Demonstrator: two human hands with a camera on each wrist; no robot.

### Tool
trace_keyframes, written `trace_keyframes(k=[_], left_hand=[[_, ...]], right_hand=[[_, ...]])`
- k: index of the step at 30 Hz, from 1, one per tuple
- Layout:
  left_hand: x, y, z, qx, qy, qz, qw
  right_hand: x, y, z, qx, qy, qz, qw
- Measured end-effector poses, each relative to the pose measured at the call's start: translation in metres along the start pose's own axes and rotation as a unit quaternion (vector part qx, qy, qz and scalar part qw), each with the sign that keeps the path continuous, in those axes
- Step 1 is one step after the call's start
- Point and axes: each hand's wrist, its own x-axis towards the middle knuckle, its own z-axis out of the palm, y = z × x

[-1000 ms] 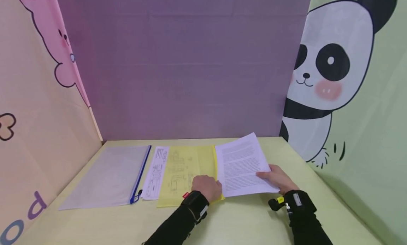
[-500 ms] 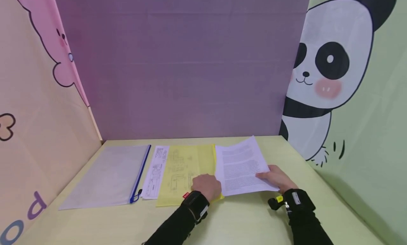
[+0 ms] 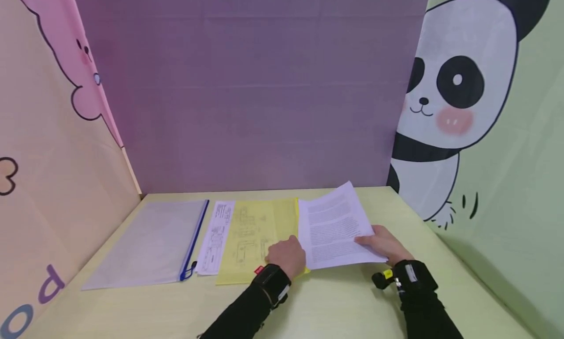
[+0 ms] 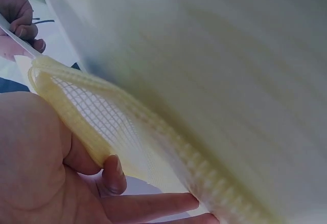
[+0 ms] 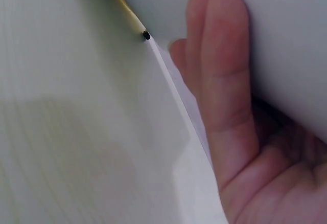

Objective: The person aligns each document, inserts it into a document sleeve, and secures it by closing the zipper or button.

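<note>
My left hand point(image 3: 286, 257) grips the right, open end of a yellow mesh zip pouch point(image 3: 251, 226). In the left wrist view its thumb and fingers lie at the pouch's toothed zipper edge point(image 4: 173, 137), with the mouth spread apart. My right hand point(image 3: 387, 244) pinches the right edge of white printed paper point(image 3: 332, 226), thumb on top and fingers underneath. The paper's left edge is at the pouch mouth, and its far right corner tilts up. In the right wrist view, straight fingers point(image 5: 227, 81) lie under the paper, near its edge point(image 5: 173, 88).
A sheet with line drawings point(image 3: 216, 236) shows at the yellow pouch's left, and drawings show through the pouch. Farther left lies a whitish pouch point(image 3: 145, 246) with a blue zipper point(image 3: 194, 241). A purple panel point(image 3: 255, 94) stands behind the pale table point(image 3: 335, 309).
My left knuckles have risen slightly at the pouch mouth. The paper's far corner dipped, then lifted again. My right hand has hardly moved.
</note>
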Motion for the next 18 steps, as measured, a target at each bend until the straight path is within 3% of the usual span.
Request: trace_keyframes(k=[18], left_hand=[[-0.0026, -0.001, -0.002, 0.003, -0.003, 0.016, 0.9999]], right_hand=[[-0.003, -0.0047, 0.0043, -0.024, 0.003, -0.003, 1.0]])
